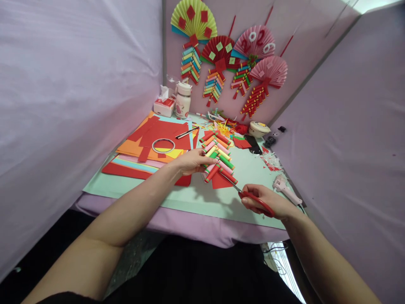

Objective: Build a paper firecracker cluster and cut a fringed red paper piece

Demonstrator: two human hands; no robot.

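My left hand (pixel 196 162) grips a paper firecracker string (pixel 218 147), its thumb lying across the front. Rolled tubes in red, orange, pink, yellow and green slant in pairs along it. In my right hand (pixel 264 200) is a pair of red-handled scissors (pixel 257 203), fingers closed round the handles. The blades point up and left, with their tips at the lowest red tubes; whether they touch the paper I cannot tell. Just beneath the string lies a piece of red paper (pixel 221 181).
Stacked coloured paper (pixel 164 133) lies at the left, topped by a roll of tape (pixel 163 146) and a dark pen-like tool (pixel 187 133). A glue gun (pixel 286 189), phone (pixel 253 145) and lidded bowl (pixel 258 128) sit right. Behind stand a tissue box (pixel 164 106) and jug (pixel 182 100). Paper fans (pixel 253 42) hang on the wall.
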